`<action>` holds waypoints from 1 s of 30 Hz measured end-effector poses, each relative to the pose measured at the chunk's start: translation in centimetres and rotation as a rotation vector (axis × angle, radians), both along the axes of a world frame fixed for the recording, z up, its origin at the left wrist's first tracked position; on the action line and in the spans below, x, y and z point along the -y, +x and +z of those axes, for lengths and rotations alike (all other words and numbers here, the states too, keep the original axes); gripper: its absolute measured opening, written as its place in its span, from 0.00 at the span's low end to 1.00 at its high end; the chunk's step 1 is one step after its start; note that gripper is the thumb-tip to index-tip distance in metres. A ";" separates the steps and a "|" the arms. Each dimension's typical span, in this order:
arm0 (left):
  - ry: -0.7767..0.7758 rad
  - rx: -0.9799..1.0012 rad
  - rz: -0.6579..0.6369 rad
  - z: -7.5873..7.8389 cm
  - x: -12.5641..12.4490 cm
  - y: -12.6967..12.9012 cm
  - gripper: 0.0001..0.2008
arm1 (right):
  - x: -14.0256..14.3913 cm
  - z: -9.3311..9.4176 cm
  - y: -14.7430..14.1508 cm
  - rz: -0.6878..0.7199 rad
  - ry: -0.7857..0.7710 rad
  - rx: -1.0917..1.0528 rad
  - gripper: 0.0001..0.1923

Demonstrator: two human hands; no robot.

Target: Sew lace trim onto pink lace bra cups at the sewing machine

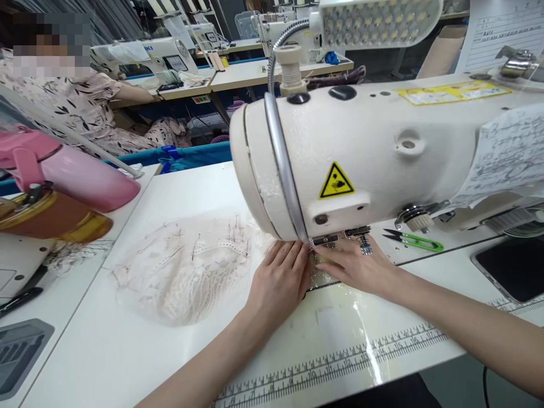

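Low in the frame's middle, the left hand (280,277) and right hand (355,263) lie flat, fingers spread, pressing lace (187,272) at the needle under the machine (361,153). Best keep fingertips beside the foot, feeding evenly. Snips (414,240) lie right.

One head-worn camera looks forward and down, close over a white sewing table (127,351), with the sewing machine (365,153) filling the upper right
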State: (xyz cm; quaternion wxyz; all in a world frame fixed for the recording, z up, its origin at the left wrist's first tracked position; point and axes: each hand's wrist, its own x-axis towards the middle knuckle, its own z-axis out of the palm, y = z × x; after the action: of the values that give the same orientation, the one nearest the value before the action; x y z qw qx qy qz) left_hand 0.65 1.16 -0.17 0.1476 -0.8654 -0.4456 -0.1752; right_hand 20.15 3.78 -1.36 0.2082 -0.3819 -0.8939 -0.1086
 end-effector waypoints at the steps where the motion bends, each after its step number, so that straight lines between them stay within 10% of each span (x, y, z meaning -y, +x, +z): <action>1: 0.001 0.000 0.002 0.0 0.0 0.0 0.16 | 0.0 0.0 -0.1 -0.002 0.005 0.001 0.19; 21: -0.055 -0.031 0.092 0.2 0.3 0.2 0.16 | -1.7 1.4 0.7 -0.007 -0.181 -0.221 0.17; 30: -0.258 0.108 0.330 3.7 -3.6 -0.6 0.12 | -1.3 -0.1 1.6 -0.118 -0.446 -0.386 0.18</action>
State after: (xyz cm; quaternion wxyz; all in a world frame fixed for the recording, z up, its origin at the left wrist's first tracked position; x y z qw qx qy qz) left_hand 0.04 4.75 3.53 0.0382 -0.7820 -0.6071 -0.1361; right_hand 21.73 5.11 -1.49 0.2784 -0.4833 -0.8158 0.1531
